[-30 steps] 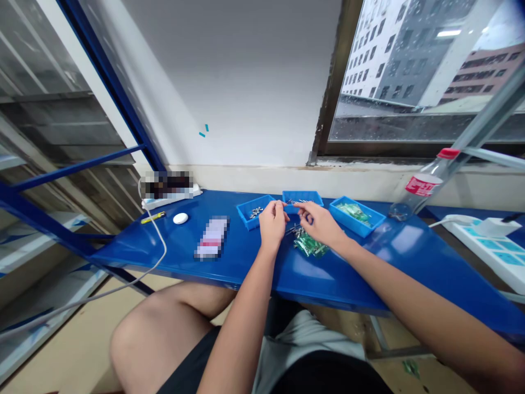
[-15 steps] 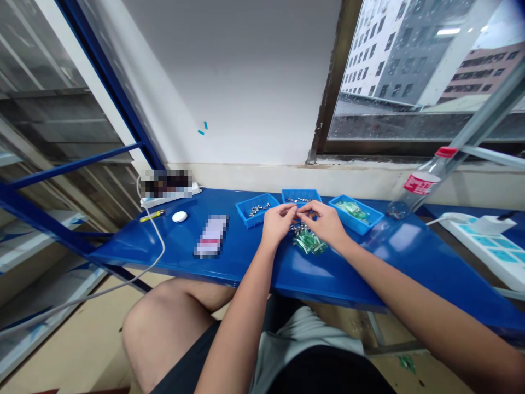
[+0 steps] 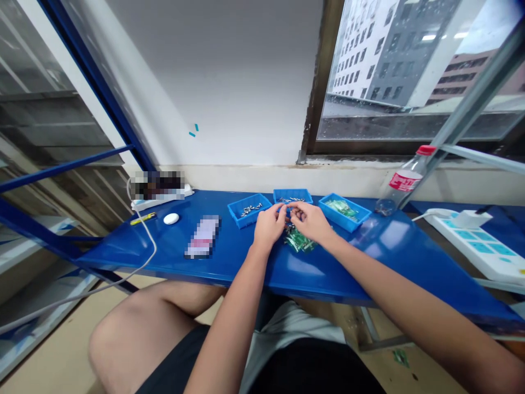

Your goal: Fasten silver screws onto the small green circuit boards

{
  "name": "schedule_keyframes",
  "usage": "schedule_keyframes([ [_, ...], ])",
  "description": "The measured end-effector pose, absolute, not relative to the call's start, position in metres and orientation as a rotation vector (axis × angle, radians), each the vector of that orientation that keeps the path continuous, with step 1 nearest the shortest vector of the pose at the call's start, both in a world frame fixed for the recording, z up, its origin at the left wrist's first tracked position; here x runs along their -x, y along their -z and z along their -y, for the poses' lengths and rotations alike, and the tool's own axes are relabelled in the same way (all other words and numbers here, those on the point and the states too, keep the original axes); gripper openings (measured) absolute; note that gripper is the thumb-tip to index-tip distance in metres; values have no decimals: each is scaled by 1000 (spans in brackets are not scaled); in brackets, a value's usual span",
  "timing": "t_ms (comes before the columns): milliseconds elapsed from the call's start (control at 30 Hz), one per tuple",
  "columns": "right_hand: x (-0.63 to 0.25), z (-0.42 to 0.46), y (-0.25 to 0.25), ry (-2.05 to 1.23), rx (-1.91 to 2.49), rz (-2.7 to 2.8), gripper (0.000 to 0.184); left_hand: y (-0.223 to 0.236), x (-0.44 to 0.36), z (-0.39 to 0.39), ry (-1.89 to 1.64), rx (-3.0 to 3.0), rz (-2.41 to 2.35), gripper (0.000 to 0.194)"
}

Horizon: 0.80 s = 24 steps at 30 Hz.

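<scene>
My left hand (image 3: 269, 223) and my right hand (image 3: 307, 220) meet fingertip to fingertip above the blue table. Both are closed in a pinch, and whatever sits between the fingers is too small to make out. Under my right hand lies a pile of small green and clear pieces (image 3: 301, 241), with some metal bits partly hidden at its back. Behind the hands stand three blue trays: the left tray (image 3: 246, 220) contains short metal parts (image 3: 251, 209), the middle tray (image 3: 292, 192) has thin metal pieces, and the right tray (image 3: 349, 224) holds green and clear pieces (image 3: 343, 208).
On the left lie a blurred-out phone (image 3: 204, 236), a white round object (image 3: 171, 219), a yellow cutter (image 3: 143, 219) and a white cable (image 3: 153, 241). A plastic bottle (image 3: 404, 181) stands right of the trays, by a metal post. A power strip (image 3: 479, 246) lies at the far right.
The view has shifted slightly, so everything sits a little further left. My hands stay together over the pile, with the right fingers curled somewhat more.
</scene>
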State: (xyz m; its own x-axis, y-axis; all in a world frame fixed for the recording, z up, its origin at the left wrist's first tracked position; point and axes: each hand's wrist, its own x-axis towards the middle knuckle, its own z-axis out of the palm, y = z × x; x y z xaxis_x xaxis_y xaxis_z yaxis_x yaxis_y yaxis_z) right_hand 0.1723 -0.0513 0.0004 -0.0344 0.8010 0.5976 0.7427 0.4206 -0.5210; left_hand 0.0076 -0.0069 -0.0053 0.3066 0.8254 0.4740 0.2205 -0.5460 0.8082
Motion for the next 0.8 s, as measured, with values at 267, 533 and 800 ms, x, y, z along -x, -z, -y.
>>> schedule_keyframes([
  [267, -176, 47, 0, -131, 1289, 1678, 8, -1, -8, 9, -1193, -1981, -790, 26],
  [533, -173, 50, -6, -367, 1296, 1700, 15, 3, -8, -4, -1160, -1760, -743, 26],
  [800, -183, 47, -4, -420, 1265, 1571, 32, 2, -7, 0, -1172, -1775, -840, 48],
])
